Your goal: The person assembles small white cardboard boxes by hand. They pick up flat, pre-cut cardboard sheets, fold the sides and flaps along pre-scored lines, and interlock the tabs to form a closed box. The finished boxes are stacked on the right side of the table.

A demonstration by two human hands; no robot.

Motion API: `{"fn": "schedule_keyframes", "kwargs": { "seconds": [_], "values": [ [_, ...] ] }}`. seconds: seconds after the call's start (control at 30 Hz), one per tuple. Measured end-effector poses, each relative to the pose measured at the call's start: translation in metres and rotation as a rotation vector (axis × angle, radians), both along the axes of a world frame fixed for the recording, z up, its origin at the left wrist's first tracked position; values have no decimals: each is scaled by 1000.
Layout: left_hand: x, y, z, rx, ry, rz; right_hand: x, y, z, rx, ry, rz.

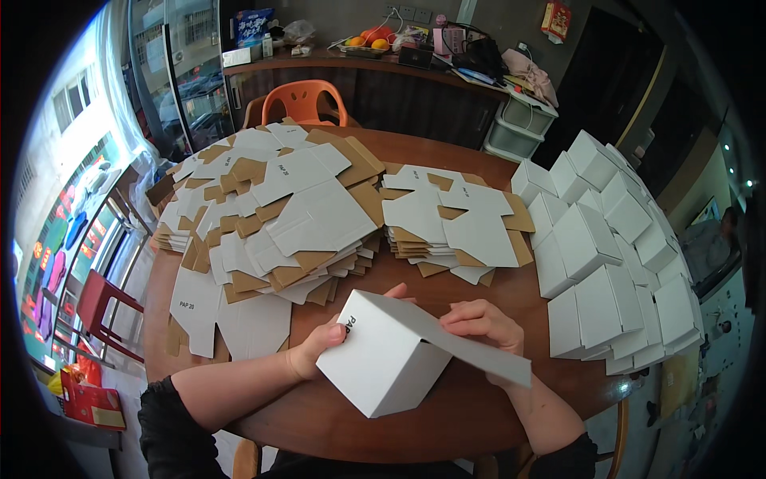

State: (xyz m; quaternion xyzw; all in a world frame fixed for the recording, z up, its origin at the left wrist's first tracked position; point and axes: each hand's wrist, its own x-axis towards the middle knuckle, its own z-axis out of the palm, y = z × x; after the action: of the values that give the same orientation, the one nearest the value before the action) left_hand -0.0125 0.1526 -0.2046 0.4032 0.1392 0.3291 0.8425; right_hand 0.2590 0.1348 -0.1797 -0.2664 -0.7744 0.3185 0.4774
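A white cardboard box [383, 359], folded into shape, is held tilted above the table's near side. My left hand [323, 343] grips its left side, thumb on the printed face and the other fingers mostly hidden behind. The lid flap [479, 355] sticks out to the right, partly raised from the box. My right hand [483, 323] has bent fingers on the flap's far edge; its thumb is hidden. Beyond my left hand lies a large pile of flat white-and-brown carton blanks [311, 207]. A smaller stack of blanks [479, 231] lies past the box.
Finished white boxes [590, 243] are stacked high along the table's right side. The wooden table [319, 407] has a curved edge. An orange chair [307, 100] stands behind it. Farther back, a counter [359, 62] carries fruit and bags, with plastic drawers [519, 124] beside it. A red stool [108, 307] stands left.
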Motion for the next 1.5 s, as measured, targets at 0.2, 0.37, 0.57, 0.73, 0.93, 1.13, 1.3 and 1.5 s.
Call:
{"fn": "schedule_keyframes", "kwargs": {
  "seconds": [0.2, 0.37, 0.57, 0.73, 0.93, 1.13, 1.3, 1.5],
  "values": [
    [2, -2, -1, 7, 6, -54, 12, 5, 3, 51, -53, 100],
    [1, 0, -1, 45, 45, -85, -1, -1, -22, -298, 299, 143],
    [1, 2, 1, 97, 75, -101, 5, -1, -38, -746, 523, 60],
    [-1, -4, -11, 120, -32, 156, -11, 0, -20, -657, 511, -195],
    [-12, -1, -23, 19, 36, 147, -9, -3, -27, -547, 340, -183],
    [1, -4, -8, 196, 41, 266, -9, -6, -29, -393, 315, -23],
    [0, -4, -14, 314, 75, 300, -15, -9, -23, -345, 304, -61],
    [-1, -2, -11, 174, 0, 263, -9, -8, -22, -693, 489, -101]
  ]
}}
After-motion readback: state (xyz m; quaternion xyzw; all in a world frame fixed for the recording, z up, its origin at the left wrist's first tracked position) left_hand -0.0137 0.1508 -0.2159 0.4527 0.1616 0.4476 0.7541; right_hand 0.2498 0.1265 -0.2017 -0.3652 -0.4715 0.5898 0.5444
